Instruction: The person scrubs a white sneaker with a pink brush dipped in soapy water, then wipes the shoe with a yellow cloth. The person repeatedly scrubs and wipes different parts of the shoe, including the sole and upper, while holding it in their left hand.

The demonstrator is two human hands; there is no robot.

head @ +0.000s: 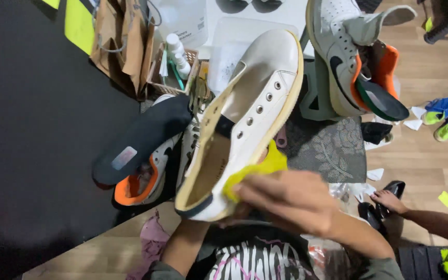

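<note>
White shoe (245,119) held up at centre, toe away, heel near the chest. Left hand (234,215) mostly hidden under the heel, apparently cupping it; grip itself impossible to tell. Right hand (291,199) clenched on a yellow cloth (257,171), pressed against the side of the shoe by the eyelets.

Left of the shoe: dark insole (141,137) over an orange-lined sneaker (146,181). Beyond the toe: basket (175,67) with bottles. Right of the shoe: grey sneaker (338,57).

Risks, as judged: hard rubbing against a poorly seen hold, so a possible slip onto the insole below; wide swing of the toe, possible knock against the basket.
</note>
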